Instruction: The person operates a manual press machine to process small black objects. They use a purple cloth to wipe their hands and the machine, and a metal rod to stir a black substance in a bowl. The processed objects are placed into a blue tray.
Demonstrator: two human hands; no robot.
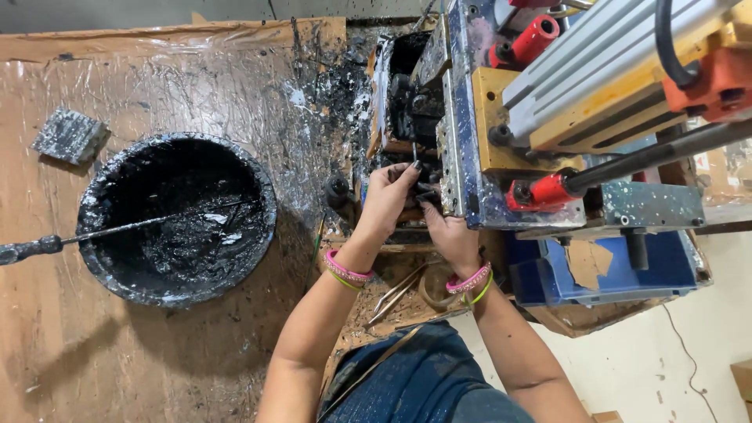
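Observation:
My left hand [386, 200] reaches up to the ink-stained front of a printing machine [486, 117], fingertips pinched on a small dark part at its lower edge. My right hand [445, 227] is just beside it, fingers curled under the same edge and touching the black, ink-caked parts; whether it grips anything is hidden. Both wrists wear pink and green bangles. The fingertips are smeared with black ink.
A round basin [94, 184] of black ink with a long-handled stirrer [47, 244] sits on the plastic-covered table at left. An inky square pad [69, 135] lies near the far left. Tweezers [395, 291] lie below my wrists. A blue tray [619, 270] hangs under the machine.

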